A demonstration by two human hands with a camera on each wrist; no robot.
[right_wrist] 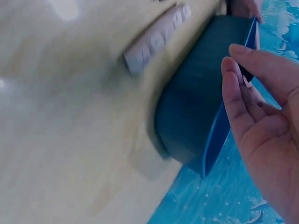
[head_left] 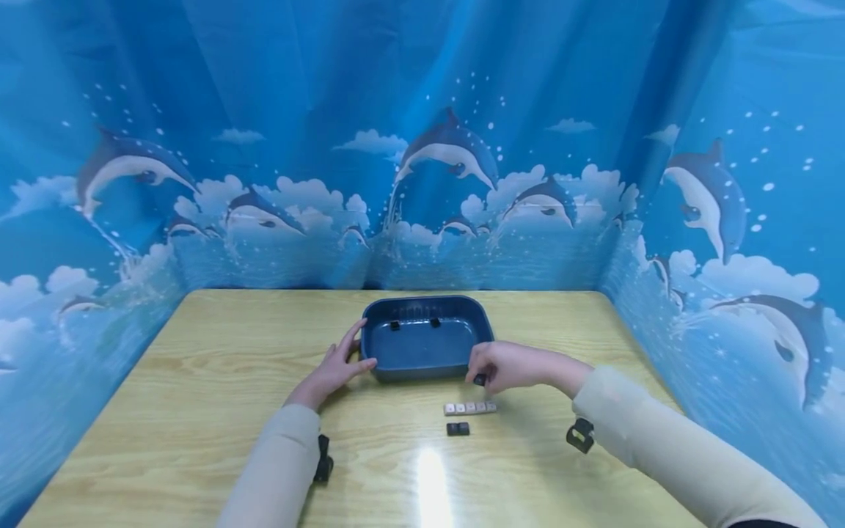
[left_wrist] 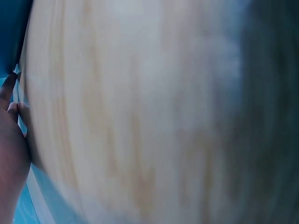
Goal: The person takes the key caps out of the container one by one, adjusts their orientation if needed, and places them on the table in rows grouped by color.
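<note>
- Blue tray [head_left: 422,350]: left hand [head_left: 337,366], fingers spread, touches its nine-o'clock side.
- Right hand [head_left: 510,365] pinches a black cube [head_left: 480,380] at the tray's four o'clock.
- White cube row [head_left: 470,408] and black pair [head_left: 463,429] lie toward five.

You have two bare hands [head_left: 510,365], one pale wood-grain desk [head_left: 211,389], one dark blue rectangular plastic basin [head_left: 422,350], five small white marked cubes [head_left: 471,408], five visible small black blocks [head_left: 452,429], two pale sleeves [head_left: 277,462] and two black wrist devices [head_left: 323,460].
</note>
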